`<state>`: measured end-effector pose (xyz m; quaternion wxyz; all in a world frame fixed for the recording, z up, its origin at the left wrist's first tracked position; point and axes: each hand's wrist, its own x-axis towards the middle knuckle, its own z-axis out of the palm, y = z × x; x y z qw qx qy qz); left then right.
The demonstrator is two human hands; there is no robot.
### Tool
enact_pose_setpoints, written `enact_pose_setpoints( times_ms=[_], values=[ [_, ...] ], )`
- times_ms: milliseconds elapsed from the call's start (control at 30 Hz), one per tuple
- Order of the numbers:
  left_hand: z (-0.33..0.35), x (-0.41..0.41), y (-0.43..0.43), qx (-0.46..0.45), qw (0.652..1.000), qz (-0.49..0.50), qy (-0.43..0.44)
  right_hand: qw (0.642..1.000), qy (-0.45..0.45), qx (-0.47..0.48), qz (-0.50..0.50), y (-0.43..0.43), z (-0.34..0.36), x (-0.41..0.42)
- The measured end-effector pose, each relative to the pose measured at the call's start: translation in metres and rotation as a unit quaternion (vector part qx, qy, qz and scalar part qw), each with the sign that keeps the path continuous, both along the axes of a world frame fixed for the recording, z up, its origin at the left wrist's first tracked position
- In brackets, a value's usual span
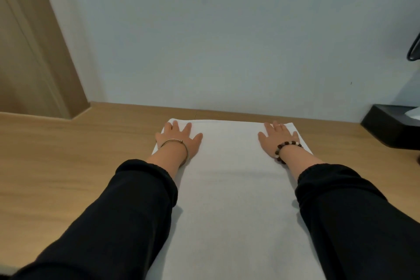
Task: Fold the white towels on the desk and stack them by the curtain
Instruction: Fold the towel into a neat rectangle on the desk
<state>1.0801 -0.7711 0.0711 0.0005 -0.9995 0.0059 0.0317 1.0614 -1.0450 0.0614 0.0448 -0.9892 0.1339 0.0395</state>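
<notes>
A white towel (229, 179) lies flat on the wooden desk (68, 161), running from near the back wall toward me. My left hand (178, 140) presses flat on its far left corner with straight, spread fingers. On the far right corner my right hand (278, 140) lies the same way, palm down. Both arms wear black sleeves, and each wrist carries a bracelet. A beige curtain (29, 52) hangs at the far left behind the desk.
A black box (391, 129) with something white inside sits on the desk at the right edge. A dark object (414, 52) hangs on the pale wall above it. Bare wood shows left of the towel, up to the curtain.
</notes>
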Motion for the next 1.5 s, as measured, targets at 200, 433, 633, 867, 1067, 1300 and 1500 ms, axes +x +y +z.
enact_pose_setpoints(
  times_ms=[200, 433, 633, 867, 1067, 1300, 1500],
  values=[
    [-0.003, 0.011, 0.004, -0.023, 0.999, 0.018, -0.015, 0.999, 0.001, -0.004, -0.04, -0.003, 0.0, 0.002],
    [-0.005, 0.022, 0.008, -0.064, 0.996, 0.052, 0.025, 0.997, 0.013, -0.015, -0.074, -0.002, 0.012, 0.01],
    [0.003, 0.041, 0.024, -0.062, 0.995, 0.077, 0.007, 0.998, 0.019, -0.054, 0.003, -0.025, 0.042, 0.022],
    [0.019, 0.069, 0.035, -0.074, 0.994, 0.077, -0.016, 0.994, 0.104, -0.002, -0.026, -0.04, 0.06, 0.039],
    [0.028, 0.075, 0.03, -0.16, 0.981, 0.106, -0.032, 0.991, 0.104, -0.037, -0.078, -0.039, 0.069, 0.04],
    [0.053, 0.069, 0.031, -0.167, 0.973, 0.142, -0.068, 0.989, -0.037, 0.006, -0.146, -0.036, 0.074, 0.032],
    [0.088, 0.063, 0.025, -0.33, 0.907, 0.118, -0.235, 0.94, -0.29, 0.115, -0.14, -0.028, 0.11, 0.03]
  ],
)
